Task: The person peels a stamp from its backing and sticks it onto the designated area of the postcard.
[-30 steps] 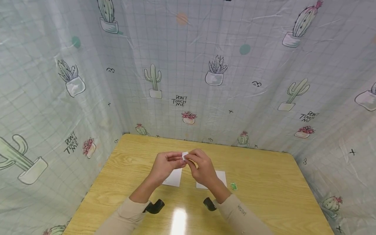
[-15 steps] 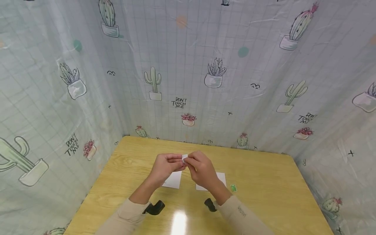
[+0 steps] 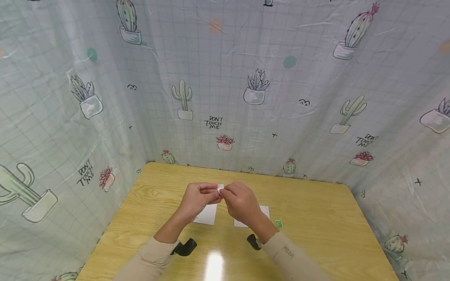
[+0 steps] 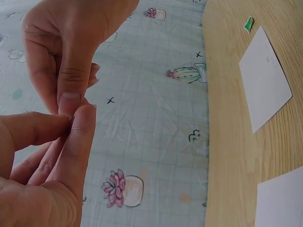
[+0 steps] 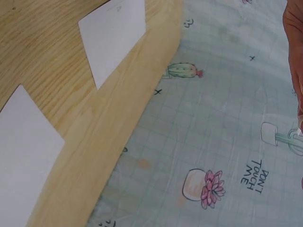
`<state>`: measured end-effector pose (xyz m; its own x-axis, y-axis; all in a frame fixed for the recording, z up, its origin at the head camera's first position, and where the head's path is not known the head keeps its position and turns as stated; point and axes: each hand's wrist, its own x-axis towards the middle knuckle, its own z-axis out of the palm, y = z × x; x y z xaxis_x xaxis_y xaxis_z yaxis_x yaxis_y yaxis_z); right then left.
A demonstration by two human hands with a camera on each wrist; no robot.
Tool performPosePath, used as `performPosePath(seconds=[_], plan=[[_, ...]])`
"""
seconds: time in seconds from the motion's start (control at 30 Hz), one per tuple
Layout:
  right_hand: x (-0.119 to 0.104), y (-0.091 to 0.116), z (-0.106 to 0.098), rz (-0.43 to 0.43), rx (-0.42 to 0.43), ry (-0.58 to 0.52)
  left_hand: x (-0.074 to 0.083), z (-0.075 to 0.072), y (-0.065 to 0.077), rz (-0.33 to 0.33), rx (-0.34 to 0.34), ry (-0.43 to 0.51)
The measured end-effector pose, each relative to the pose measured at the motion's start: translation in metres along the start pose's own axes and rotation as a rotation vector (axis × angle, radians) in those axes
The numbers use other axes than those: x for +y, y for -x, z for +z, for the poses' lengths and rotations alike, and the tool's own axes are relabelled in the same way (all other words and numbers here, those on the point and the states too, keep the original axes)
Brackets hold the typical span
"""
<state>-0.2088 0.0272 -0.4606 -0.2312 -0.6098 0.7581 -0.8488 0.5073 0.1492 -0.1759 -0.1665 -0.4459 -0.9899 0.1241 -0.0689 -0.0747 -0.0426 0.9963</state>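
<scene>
Above the table, a small white piece of paper (image 3: 220, 187) is pinched between both hands. My left hand (image 3: 196, 199) holds its left side with thumb and fingers. From the other side, my right hand (image 3: 243, 201) grips it with thumb and index finger. In the left wrist view the fingertips of the left hand (image 4: 47, 156) and right hand (image 4: 71, 52) meet, and the paper is almost wholly hidden behind them. Only part of a hand (image 5: 294, 52) shows at the edge of the right wrist view.
Two white cards (image 3: 206, 216) lie on the wooden table (image 3: 309, 210) under the hands; the right card (image 3: 265, 211) is partly covered by the forearm. A small green stamp-like piece with a pale border (image 3: 279, 223) lies to its right. A cactus-print curtain (image 3: 225, 97) surrounds the table.
Both hands stay in nearly the same place, holding the white paper. The right fingers have shifted and curled slightly at it. The head view has tilted a little.
</scene>
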Motion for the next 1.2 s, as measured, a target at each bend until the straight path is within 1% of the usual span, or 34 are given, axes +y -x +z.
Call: performPosePath(seconds=[0.2, 0.47, 0.6, 0.77, 0.9, 1.03, 1.2], plan=[[0.001, 0.0, 0.001, -0.044, 0.006, 0.01, 0.0, -0.001, 0.001, -0.004, -0.003, -0.006], [0.0, -0.002, -0.003, -0.082, -0.006, 0.028, 0.0, -0.001, 0.002, -0.031, 0.002, -0.028], [-0.002, -0.002, -0.004, -0.062, -0.025, 0.031, -0.001, 0.0, 0.003, -0.013, 0.002, -0.048], [-0.003, -0.001, -0.002, -0.054, -0.014, 0.027, -0.002, 0.003, 0.005, 0.004, 0.016, -0.068], [-0.004, 0.001, -0.002, -0.046, -0.02, 0.035, -0.002, 0.005, 0.006, 0.012, 0.025, -0.067], [-0.005, 0.002, -0.001, -0.036, 0.001, 0.044, -0.003, 0.007, 0.006, 0.018, 0.035, -0.058], [-0.009, 0.004, 0.003, -0.006, 0.059, 0.091, -0.003, 0.009, 0.008, 0.023, 0.055, -0.036]])
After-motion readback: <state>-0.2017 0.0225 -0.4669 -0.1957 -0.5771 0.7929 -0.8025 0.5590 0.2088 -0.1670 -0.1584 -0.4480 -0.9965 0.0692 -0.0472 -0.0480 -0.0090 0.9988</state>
